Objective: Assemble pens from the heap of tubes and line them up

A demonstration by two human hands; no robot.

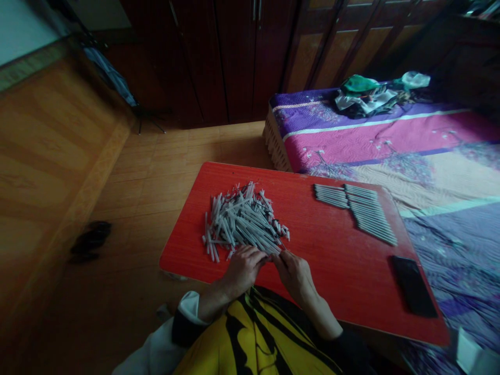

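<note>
My left hand (242, 266) and my right hand (296, 274) meet at the near edge of a loose pile of thin grey, tube-like sticks (244, 221). Fingers on both hands are pinched together, their tips almost touching. Whatever lies between them is too small and too covered to name. A thin dark line shows just beyond the right fingertips. Some pieces in the pile are pale and see-through, others darker. To the right, similar grey sticks (371, 213) lie side by side in two neat rows.
The red table (300, 224) has a black phone (414, 286) near its right edge. Beyond stands a bed (339, 135) with a patterned cover and a heap of cloth and bags (367, 96). Dark shoes (91, 239) rest on the tiled floor at left. Wooden cabinets (242, 62) line the back.
</note>
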